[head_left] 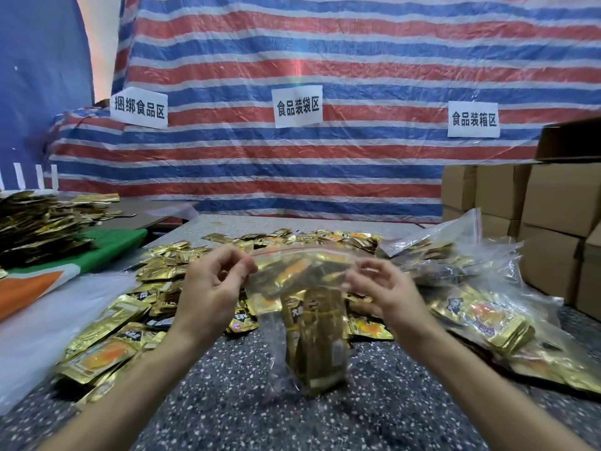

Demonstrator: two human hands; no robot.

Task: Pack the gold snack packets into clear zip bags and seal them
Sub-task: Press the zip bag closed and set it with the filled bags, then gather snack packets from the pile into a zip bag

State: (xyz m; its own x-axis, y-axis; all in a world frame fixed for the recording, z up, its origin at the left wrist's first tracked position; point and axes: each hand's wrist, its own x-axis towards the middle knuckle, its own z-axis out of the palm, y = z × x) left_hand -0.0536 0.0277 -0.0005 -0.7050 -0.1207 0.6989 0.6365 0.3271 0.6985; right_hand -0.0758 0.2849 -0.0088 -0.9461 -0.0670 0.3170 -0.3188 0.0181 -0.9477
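Signs [298, 106] on striped plastic tarp [292, 43] read, l to r, 捆绑食品区, 食品装袋区, 食品装箱区. Clear zip bag [270, 323] w/ red seal line hangs upright at centre front over speckled table [227, 405]. Left hand [208, 288] & right hand [383, 291] each pinch its top edge, other fingers loosely curled. Gold snack packets [313, 340] stand inside, print blurred. Loose packets [107, 330] litter the table. Filled bags [481, 317] lie at right, and cardboard boxes [553, 203] are cut off by the frame.
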